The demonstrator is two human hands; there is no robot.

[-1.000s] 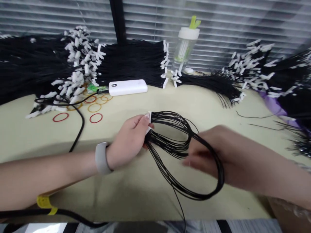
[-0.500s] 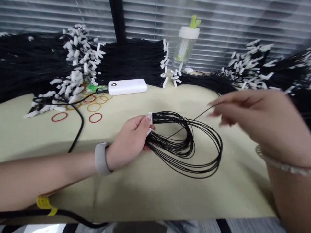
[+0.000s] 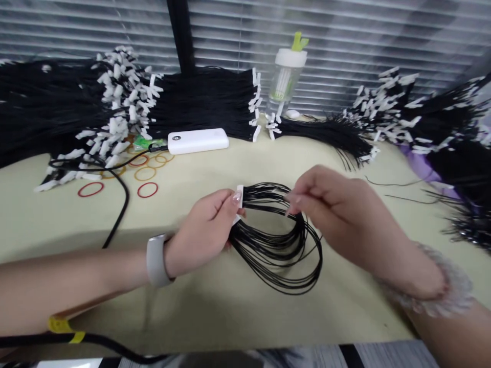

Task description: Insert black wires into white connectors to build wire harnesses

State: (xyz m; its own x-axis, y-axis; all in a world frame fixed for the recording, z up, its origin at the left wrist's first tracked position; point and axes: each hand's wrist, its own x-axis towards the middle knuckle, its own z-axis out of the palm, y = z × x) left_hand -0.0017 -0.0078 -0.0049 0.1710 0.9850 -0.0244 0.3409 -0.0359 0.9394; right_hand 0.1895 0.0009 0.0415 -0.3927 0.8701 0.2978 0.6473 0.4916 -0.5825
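A looped bundle of thin black wires with white connectors at its ends is held above the table. My left hand is closed round the connector end, thumb pressed on a white connector. The loops hang out to the right. My right hand is at the upper right of the loops, thumb and fingertips pinched together against the wires. Whether a single strand is between those fingertips cannot be made out. The right palm covers part of the loop.
Stacks of black wires with white connectors line the back. A white power bank with a black cable lies near red rubber bands and yellow ones. A clear bottle stands behind. Loose wire ends lie right.
My right hand has moved left and down, from pulling one strand out at the right to the top of the loops. The outer loop has grown smaller. My left hand keeps its grip.
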